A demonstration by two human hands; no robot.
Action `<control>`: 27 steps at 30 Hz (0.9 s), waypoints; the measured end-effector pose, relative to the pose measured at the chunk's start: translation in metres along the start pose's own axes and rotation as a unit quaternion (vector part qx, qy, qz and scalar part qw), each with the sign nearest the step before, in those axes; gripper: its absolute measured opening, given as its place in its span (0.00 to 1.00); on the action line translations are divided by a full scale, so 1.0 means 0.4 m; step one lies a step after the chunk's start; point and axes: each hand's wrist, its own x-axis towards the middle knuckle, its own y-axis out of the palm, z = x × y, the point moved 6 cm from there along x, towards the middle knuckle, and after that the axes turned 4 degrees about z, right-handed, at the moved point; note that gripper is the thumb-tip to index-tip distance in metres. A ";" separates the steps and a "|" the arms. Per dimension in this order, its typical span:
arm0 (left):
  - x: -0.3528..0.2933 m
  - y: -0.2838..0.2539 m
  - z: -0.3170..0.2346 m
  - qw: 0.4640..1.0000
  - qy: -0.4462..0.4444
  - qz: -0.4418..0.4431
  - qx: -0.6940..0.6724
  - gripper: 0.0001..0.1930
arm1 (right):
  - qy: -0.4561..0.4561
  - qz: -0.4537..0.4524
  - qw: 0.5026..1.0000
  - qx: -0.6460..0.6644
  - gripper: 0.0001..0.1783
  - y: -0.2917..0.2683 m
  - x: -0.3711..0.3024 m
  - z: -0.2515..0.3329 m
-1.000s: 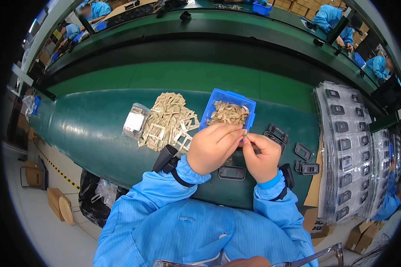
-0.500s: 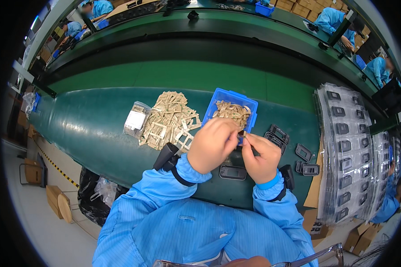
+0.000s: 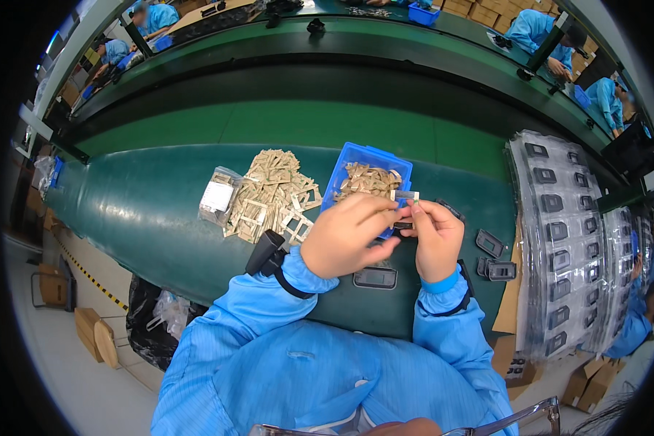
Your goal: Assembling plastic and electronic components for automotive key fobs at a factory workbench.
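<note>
Both hands meet just in front of a blue bin (image 3: 408, 168) that holds a heap of beige pieces (image 3: 370, 179). My right hand (image 3: 439, 240) pinches a small pale frame piece (image 3: 407, 195) with a dark middle, standing up past the fingertips. Close against it, my left hand (image 3: 347, 234) has its fingers bent round a small black part (image 3: 402, 226), mostly hidden between the hands. Below them a black rectangular housing (image 3: 375, 277) lies on the green table. Left of the bin spreads a pile of flat beige frames (image 3: 269, 196).
A clear bag with a white label (image 3: 219, 195) leans by the pile. More black housings (image 3: 490, 243) lie to the right, beside stacked clear trays (image 3: 552, 240) of black parts. A black rubbish bag (image 3: 150, 327) hangs at the left. Co-workers (image 3: 541, 36) sit beyond the bench.
My hands have opened slightly apart at the fingertips, and the pale frame piece now shows above my right fingers. The view has shifted a little, moving the bin leftward in the picture.
</note>
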 end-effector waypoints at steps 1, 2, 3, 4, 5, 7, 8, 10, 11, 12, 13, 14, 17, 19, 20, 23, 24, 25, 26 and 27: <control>-0.007 0.001 -0.002 1.000 0.001 -0.001 0.000 0.15 | -0.001 0.000 1.000 -0.001 0.08 0.001 0.001 0.001; -0.018 0.012 -0.002 0.999 0.018 0.015 0.023 0.15 | -0.001 0.009 1.000 0.015 0.08 0.005 0.001 0.001; -0.028 0.021 -0.004 0.998 0.035 0.031 0.045 0.15 | 0.000 0.019 0.999 0.031 0.07 0.008 -0.003 0.001; -0.026 0.013 -0.001 0.999 0.037 0.021 0.029 0.15 | -0.003 0.019 0.999 0.029 0.07 0.009 -0.010 0.003; -0.032 0.010 -0.007 0.999 0.039 0.019 0.029 0.15 | -0.035 0.021 0.999 0.017 0.09 0.012 -0.018 0.013; -0.052 -0.011 0.026 0.989 -0.105 -0.050 -0.096 0.12 | -0.100 0.029 0.995 -0.007 0.18 0.024 -0.035 0.039; -0.078 -0.001 0.043 0.927 -0.244 -0.058 -0.278 0.08 | -0.150 0.019 0.983 -0.108 0.31 0.029 -0.059 0.072; -0.126 0.004 0.052 0.857 -0.307 -0.064 -0.408 0.07 | -0.255 0.056 0.931 -0.257 0.35 0.051 -0.102 0.158; -0.156 0.016 0.054 0.765 -0.362 -0.065 -0.529 0.06 | -0.350 0.089 0.845 -0.394 0.38 0.078 -0.136 0.184; -0.174 0.011 0.041 0.740 -0.381 -0.044 -0.553 0.06 | -0.359 0.111 0.850 -0.369 0.34 0.081 -0.152 0.179; -0.187 0.006 0.034 0.736 -0.384 -0.045 -0.556 0.06 | -0.354 0.113 0.851 -0.371 0.34 0.071 -0.164 0.169; -0.203 0.012 0.026 0.716 -0.399 -0.021 -0.573 0.05 | -0.358 0.133 0.843 -0.378 0.30 0.063 -0.177 0.159; -0.239 0.024 0.005 0.684 -0.422 0.010 -0.594 0.04 | -0.350 0.145 0.840 -0.388 0.21 0.066 -0.206 0.163; -0.257 0.033 -0.001 0.687 -0.438 0.042 -0.578 0.05 | -0.359 0.164 0.832 -0.390 0.19 0.062 -0.218 0.162; -0.264 0.034 -0.003 0.684 -0.441 0.042 -0.580 0.05 | -0.355 0.165 0.833 -0.391 0.19 0.055 -0.220 0.156; -0.281 0.023 0.000 0.746 -0.461 0.080 -0.473 0.07 | -0.307 0.173 0.846 -0.400 0.16 0.033 -0.215 0.121; -0.276 0.007 0.004 0.808 -0.453 0.116 -0.360 0.09 | -0.281 0.174 0.852 -0.406 0.16 0.028 -0.208 0.106; -0.270 -0.006 0.008 0.854 -0.435 0.152 -0.240 0.11 | -0.255 0.174 0.857 -0.413 0.16 0.023 -0.201 0.092; -0.276 0.001 0.022 0.853 -0.437 0.154 -0.240 0.11 | -0.238 0.180 0.861 -0.411 0.16 0.018 -0.198 0.078; -0.258 -0.002 0.021 0.926 -0.312 0.136 -0.164 0.14 | -0.236 0.180 0.862 -0.411 0.16 0.013 -0.197 0.069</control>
